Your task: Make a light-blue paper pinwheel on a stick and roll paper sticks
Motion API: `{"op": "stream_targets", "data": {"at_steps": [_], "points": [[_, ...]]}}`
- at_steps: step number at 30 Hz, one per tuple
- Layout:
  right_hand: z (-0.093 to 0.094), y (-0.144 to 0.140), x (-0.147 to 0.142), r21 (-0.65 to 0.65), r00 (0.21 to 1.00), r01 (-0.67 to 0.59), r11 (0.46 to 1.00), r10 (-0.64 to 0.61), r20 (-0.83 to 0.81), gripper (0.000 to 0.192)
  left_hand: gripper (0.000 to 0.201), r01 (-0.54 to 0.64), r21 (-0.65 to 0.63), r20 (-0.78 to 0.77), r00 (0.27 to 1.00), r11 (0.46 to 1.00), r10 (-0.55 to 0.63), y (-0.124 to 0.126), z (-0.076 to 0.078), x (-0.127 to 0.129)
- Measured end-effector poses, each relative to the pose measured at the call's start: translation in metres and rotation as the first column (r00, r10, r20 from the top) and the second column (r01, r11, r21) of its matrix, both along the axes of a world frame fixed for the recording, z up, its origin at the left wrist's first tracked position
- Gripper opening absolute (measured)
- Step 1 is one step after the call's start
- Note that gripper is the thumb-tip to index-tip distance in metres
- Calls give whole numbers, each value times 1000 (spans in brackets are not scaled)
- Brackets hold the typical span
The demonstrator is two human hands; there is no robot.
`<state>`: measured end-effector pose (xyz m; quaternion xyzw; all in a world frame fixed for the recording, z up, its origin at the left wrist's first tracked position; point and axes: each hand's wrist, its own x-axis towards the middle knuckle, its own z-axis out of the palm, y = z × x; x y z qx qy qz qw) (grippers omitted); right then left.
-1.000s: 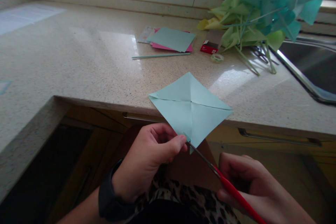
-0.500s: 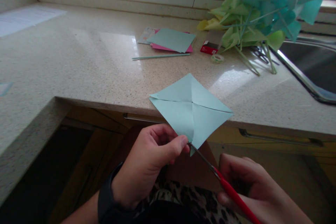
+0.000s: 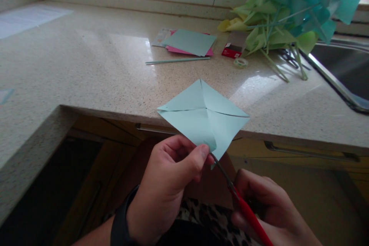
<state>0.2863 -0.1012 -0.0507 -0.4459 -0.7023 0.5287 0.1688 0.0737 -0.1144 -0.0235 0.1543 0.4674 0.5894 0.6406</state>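
— What are the fingers doing?
— The left hand (image 3: 170, 180) pinches the pale blue paper square (image 3: 201, 119) at its near corner, thumb on top. The right hand (image 3: 268, 211) is closed around the red-handled scissors (image 3: 242, 203), blades meeting that corner.
— Where's the paper?
— Held above the countertop (image 3: 86, 69) edge. At one o'clock lie paper pinwheels (image 3: 288, 15); at twelve, a stack of coloured sheets (image 3: 188, 42).

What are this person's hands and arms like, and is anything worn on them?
Both hands are bare, with no gloves or rings in view. The left hand has a dark band, like a watch strap, around its wrist, and the forearm behind it is unsleeved. The right hand shows no band or sleeve before the picture's edge.
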Motion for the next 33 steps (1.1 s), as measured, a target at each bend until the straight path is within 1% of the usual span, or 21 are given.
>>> {"op": "stream_targets", "data": {"at_steps": [8,13,20,30,33], "points": [[-1,0,-1,14,999,-29,999,29,18,37,16,-22,16,14,1000,1000,22,1,1,1],[1,2,-7,90,999,-44,995,43,13,39,14,-36,31,29,999,999,35,2,1,2],[1,3,-11,194,999,-18,981,12,31,43,13,-45,39,62,997,998,42,3,-2,2],[-3,1,-8,253,999,13,967,-21,30,46,16,-34,33,37,999,999,33,1,1,0],[-4,2,-7,244,1000,-6,970,-1,29,47,17,-34,15,26,999,999,33,2,0,0]]}}
